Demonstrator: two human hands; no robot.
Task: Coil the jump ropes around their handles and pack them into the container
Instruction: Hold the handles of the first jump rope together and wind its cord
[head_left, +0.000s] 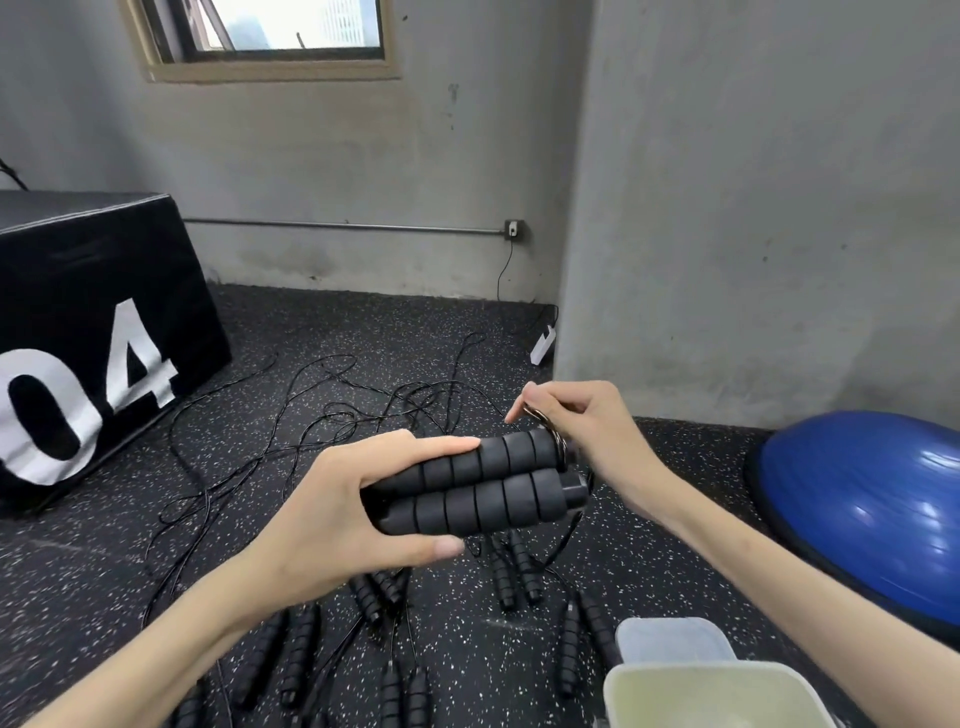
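Observation:
My left hand (337, 512) grips two black ribbed foam handles (483, 488) side by side, lying level above the floor. At their right end my right hand (582, 431) pinches the thin black rope (540, 415), which loops around the handle tips. Several other jump rope handles (511, 577) lie on the speckled floor below my hands. Their thin cords (332, 410) sprawl in tangles further away. The pale plastic container (717, 693) sits at the bottom right with its clear lid (670, 639) behind it.
A black plyo box marked 04 (98, 343) stands at the left. A blue half-dome balance ball (872, 509) rests at the right beside a grey concrete pillar (753, 208). A white power strip (543, 345) lies by the pillar's base.

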